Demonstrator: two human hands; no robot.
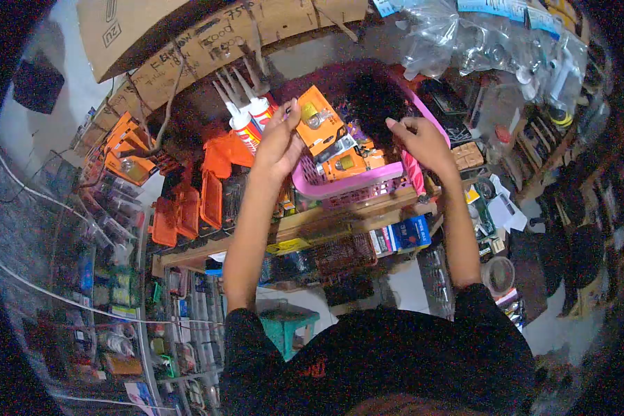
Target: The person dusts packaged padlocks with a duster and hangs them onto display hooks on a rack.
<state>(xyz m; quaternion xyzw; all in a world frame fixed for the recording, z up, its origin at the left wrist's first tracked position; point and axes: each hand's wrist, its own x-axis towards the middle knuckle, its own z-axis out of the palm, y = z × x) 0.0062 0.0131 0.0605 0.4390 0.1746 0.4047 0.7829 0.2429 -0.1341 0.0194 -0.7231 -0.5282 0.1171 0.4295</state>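
Over in the upper middle of the frame, the left hand (281, 143) pinches an orange packet (317, 118) by its edge, thumb against fingers, holding it tilted above the left end of the pink basket (353, 182). The right hand (421, 142) is over the basket's right side, fingers curled loosely; whether anything thin sits between them I can't make out in this grainy light. With so narrow a grip, I'd say the packet could slip and drop among the other orange packets (344, 165) below, hard to pick out again. The white tubes (246, 125) stand just beside the left wrist, so a careless swing of that arm might tip them. The basket sits near the wooden counter's edge (353, 216), and a hard shove towards the person could send it over.
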